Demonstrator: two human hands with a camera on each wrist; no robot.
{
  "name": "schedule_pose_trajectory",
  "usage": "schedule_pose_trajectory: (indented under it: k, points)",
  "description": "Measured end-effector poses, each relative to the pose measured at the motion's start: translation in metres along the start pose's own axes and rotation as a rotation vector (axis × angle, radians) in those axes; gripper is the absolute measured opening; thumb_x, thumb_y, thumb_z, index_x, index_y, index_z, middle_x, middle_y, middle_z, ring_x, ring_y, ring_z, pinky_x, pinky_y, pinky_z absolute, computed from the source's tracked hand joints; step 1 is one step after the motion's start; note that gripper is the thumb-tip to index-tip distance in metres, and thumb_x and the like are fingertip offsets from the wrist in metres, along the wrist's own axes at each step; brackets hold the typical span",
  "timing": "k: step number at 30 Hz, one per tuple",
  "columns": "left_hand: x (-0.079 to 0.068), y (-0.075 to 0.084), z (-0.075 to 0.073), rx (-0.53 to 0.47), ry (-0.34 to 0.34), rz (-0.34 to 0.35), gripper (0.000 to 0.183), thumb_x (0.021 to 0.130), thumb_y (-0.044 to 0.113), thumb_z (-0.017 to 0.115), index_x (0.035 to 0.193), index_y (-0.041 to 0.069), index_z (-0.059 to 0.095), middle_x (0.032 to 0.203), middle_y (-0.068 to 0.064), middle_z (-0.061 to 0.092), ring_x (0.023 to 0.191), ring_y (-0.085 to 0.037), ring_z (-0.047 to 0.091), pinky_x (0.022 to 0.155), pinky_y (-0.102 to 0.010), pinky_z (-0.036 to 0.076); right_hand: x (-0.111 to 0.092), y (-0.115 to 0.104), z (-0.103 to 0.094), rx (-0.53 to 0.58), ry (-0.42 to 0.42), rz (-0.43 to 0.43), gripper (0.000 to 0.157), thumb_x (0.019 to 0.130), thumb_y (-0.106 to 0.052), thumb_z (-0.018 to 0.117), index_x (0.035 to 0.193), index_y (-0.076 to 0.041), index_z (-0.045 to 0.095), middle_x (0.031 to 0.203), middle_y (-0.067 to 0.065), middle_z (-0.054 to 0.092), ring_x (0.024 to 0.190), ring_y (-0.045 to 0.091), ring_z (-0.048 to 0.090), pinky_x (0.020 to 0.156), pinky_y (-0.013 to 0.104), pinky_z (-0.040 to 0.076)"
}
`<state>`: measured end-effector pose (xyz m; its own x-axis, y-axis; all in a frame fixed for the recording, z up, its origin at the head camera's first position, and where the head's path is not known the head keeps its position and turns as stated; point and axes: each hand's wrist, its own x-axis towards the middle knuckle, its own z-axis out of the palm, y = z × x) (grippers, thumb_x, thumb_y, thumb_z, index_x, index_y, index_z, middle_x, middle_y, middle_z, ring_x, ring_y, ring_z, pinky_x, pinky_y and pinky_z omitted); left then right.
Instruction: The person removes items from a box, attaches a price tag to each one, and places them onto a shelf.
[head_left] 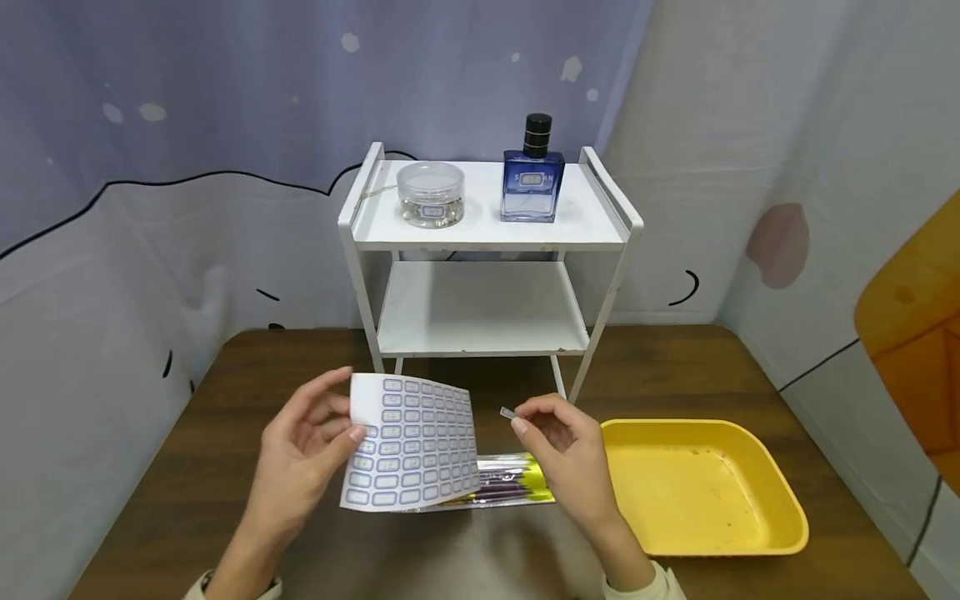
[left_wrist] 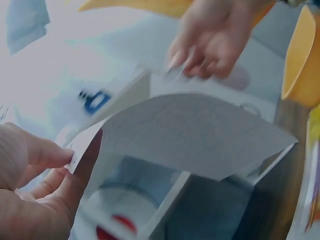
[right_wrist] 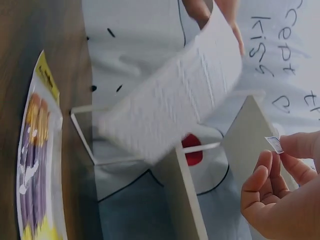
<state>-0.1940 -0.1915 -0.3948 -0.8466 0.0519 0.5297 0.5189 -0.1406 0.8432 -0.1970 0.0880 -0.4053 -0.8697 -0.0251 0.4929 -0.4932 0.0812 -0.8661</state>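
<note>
My left hand point(head_left: 303, 446) pinches a sheet of stickers point(head_left: 420, 442) by its left edge, thumb on the printed face. Rows of small blue-framed labels cover it, and its far side curves away. In the left wrist view its plain back shows. Between thumb and forefinger of my right hand point(head_left: 566, 458) is one small label sticker point(head_left: 507, 412), off the sheet and held to its right. The right wrist view shows this label with its blue frame at the fingertips. Below the sheet lies a clear packet of paintbrushes point(head_left: 510, 482), partly hidden by the sheet.
A white two-tier shelf point(head_left: 480, 308) stands at the back of the brown table point(head_left: 195, 467). On top are a clear round jar point(head_left: 431, 196) and a blue perfume bottle point(head_left: 531, 187), each bearing a label. A yellow tray point(head_left: 705, 546) sits at the right.
</note>
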Motion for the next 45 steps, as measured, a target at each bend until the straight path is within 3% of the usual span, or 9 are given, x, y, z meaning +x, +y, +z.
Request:
schedule_pose_trajectory:
  k: [6, 16, 18, 21, 25, 28, 32, 35, 45]
  points:
    - [-0.007, -0.009, -0.056, -0.073, 0.022, -0.068, 0.063, 0.086, -0.028, 0.049, 0.144, -0.004, 0.041, 0.099, -0.004, 0.066, 0.083, -0.011, 0.072, 0.062, -0.022, 0.058, -0.002, 0.008, -0.009, -0.020, 0.000, 0.053, 0.007, 0.090, 0.006, 0.067, 0.097, 0.006, 0.067, 0.089, 0.000, 0.066, 0.075, 0.008, 0.059, 0.070, 0.018, 0.053]
    - [-0.026, -0.052, -0.145, -0.109, 0.041, -0.355, 0.064, 0.092, -0.019, 0.052, 0.141, 0.022, 0.048, 0.097, 0.003, 0.068, 0.077, -0.010, 0.070, 0.061, -0.024, 0.059, -0.003, 0.024, -0.014, -0.042, -0.068, 0.138, 0.006, 0.090, 0.001, 0.069, 0.095, 0.004, 0.069, 0.088, 0.016, 0.067, 0.074, 0.010, 0.060, 0.068, 0.020, 0.052]
    - [-0.030, -0.058, -0.161, -0.081, 0.046, -0.426, 0.063, 0.092, -0.017, 0.053, 0.139, 0.026, 0.049, 0.096, 0.004, 0.069, 0.078, -0.010, 0.070, 0.061, -0.025, 0.059, -0.003, 0.026, -0.014, -0.054, -0.083, 0.160, 0.007, 0.090, -0.001, 0.070, 0.095, 0.003, 0.070, 0.088, 0.018, 0.067, 0.074, 0.008, 0.060, 0.068, 0.020, 0.052]
    - [-0.033, -0.065, -0.179, 0.056, 0.061, -0.552, 0.063, 0.092, -0.012, 0.058, 0.135, 0.034, 0.049, 0.093, 0.007, 0.068, 0.077, -0.009, 0.068, 0.062, -0.026, 0.058, -0.003, 0.029, -0.014, -0.078, -0.102, 0.181, 0.007, 0.090, -0.002, 0.070, 0.095, 0.003, 0.070, 0.088, 0.021, 0.068, 0.074, 0.008, 0.060, 0.068, 0.020, 0.052]
    - [-0.034, -0.071, -0.193, 0.327, 0.044, -0.716, 0.065, 0.091, -0.004, 0.064, 0.140, 0.034, 0.044, 0.089, 0.009, 0.064, 0.075, -0.008, 0.066, 0.063, -0.029, 0.058, -0.004, 0.034, -0.013, -0.112, -0.130, 0.210, 0.007, 0.090, -0.002, 0.070, 0.094, 0.003, 0.071, 0.087, 0.021, 0.068, 0.073, 0.007, 0.060, 0.067, 0.019, 0.051]
    - [-0.033, -0.076, -0.197, 0.510, -0.023, -0.778, 0.070, 0.091, -0.003, 0.064, 0.152, 0.014, 0.034, 0.089, 0.004, 0.063, 0.075, -0.009, 0.063, 0.063, -0.031, 0.058, -0.004, 0.038, -0.013, -0.140, -0.157, 0.242, 0.005, 0.089, -0.002, 0.070, 0.093, 0.002, 0.071, 0.084, 0.017, 0.068, 0.072, 0.007, 0.059, 0.067, 0.019, 0.051]
    - [-0.026, -0.084, -0.203, 0.671, -0.138, -0.804, 0.072, 0.090, -0.005, 0.062, 0.151, -0.008, 0.024, 0.087, -0.003, 0.064, 0.074, -0.012, 0.060, 0.062, -0.032, 0.056, -0.006, 0.042, -0.011, -0.168, -0.191, 0.261, 0.004, 0.089, 0.000, 0.070, 0.092, 0.002, 0.071, 0.081, 0.013, 0.067, 0.070, 0.006, 0.058, 0.065, 0.019, 0.050]
    - [-0.021, -0.090, -0.208, 0.733, -0.188, -0.815, 0.070, 0.088, -0.007, 0.062, 0.148, -0.012, 0.026, 0.084, -0.005, 0.065, 0.073, -0.014, 0.059, 0.060, -0.032, 0.055, -0.007, 0.043, -0.010, -0.170, -0.213, 0.264, 0.005, 0.088, 0.000, 0.070, 0.092, 0.003, 0.071, 0.081, 0.013, 0.067, 0.069, 0.006, 0.057, 0.064, 0.018, 0.049]
    - [-0.012, -0.096, -0.214, 0.842, -0.225, -0.789, 0.069, 0.084, -0.006, 0.068, 0.140, -0.017, 0.030, 0.082, -0.008, 0.065, 0.072, -0.019, 0.061, 0.058, -0.035, 0.055, -0.010, 0.048, -0.011, -0.192, -0.260, 0.284, 0.008, 0.087, -0.002, 0.072, 0.093, 0.003, 0.071, 0.079, 0.012, 0.068, 0.067, 0.004, 0.055, 0.062, 0.019, 0.048]
